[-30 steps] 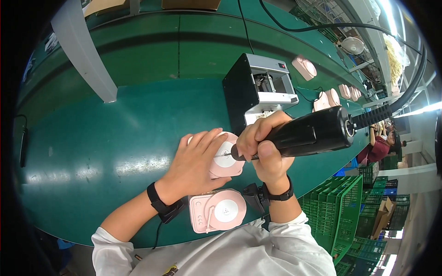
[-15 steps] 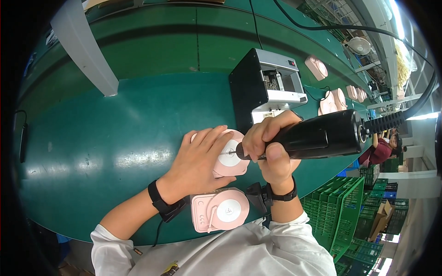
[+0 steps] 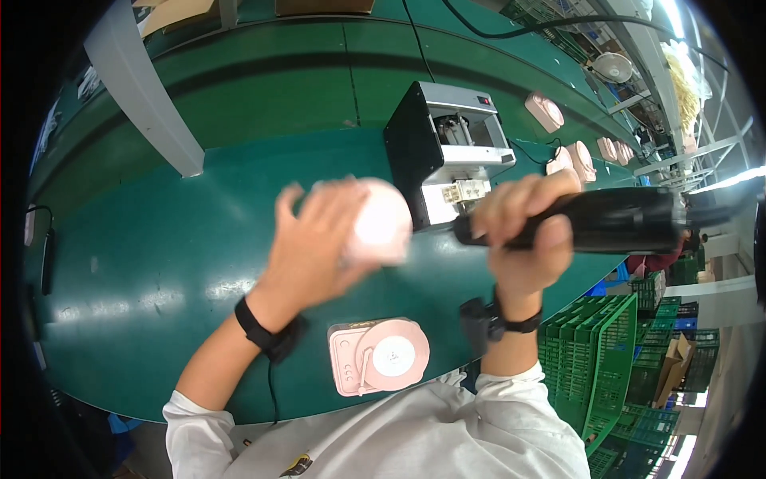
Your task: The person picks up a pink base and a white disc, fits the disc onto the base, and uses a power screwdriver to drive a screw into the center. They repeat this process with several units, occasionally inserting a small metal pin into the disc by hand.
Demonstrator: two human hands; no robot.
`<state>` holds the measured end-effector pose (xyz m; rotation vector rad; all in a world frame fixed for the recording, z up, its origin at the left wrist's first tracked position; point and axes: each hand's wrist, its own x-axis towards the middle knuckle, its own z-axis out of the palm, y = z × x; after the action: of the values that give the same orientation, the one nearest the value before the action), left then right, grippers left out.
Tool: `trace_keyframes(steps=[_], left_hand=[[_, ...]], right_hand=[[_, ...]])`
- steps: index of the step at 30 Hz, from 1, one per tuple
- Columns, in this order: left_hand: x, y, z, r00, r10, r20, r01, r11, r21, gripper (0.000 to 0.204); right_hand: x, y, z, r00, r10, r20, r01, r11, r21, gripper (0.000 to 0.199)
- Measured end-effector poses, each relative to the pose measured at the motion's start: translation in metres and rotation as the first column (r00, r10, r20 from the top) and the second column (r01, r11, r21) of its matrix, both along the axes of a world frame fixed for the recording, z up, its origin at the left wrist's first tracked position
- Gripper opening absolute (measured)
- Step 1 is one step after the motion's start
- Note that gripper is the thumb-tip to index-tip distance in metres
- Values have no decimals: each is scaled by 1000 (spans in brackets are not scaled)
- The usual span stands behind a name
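My left hand (image 3: 307,243), blurred by motion, grips a pink, turntable-shaped unit (image 3: 384,222) by its left side, over the bench and left of the screw feeder. The unit is smeared too; its white disc shows at the right. My right hand (image 3: 528,235) is wrapped round a black electric screwdriver (image 3: 618,222), held level with its nose pointing left, apart from the unit. A second pink turntable-shaped unit (image 3: 345,359), with a white disc label and a small tone arm, lies on the bench close to my body.
The black and silver screw feeder (image 3: 415,140) stands beyond my hands on the green bench (image 3: 175,311). More pink units (image 3: 544,112) sit at the far right. Green crates (image 3: 586,359) are stacked right of the bench. A grey post (image 3: 152,96) rises at the left.
The screwdriver has come away from the pink unit and moved right with my right hand. My left hand has shifted the unit away from my body and slightly left.
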<state>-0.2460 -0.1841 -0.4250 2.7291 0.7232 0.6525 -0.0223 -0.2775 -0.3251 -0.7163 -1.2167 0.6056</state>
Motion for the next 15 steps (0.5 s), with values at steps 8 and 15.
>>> trace_keyframes(steps=[8, 15], left_hand=[[-13, -90, 76, 967, -43, -250, -16, 973, -229, 84], [-14, -123, 47, 881, -268, -390, 132, 930, -342, 103]], right_hand=[[66, 6, -6, 960, -280, -32, 275, 955, -109, 21], [48, -20, -2, 979, -202, -28, 194, 966, -171, 24]])
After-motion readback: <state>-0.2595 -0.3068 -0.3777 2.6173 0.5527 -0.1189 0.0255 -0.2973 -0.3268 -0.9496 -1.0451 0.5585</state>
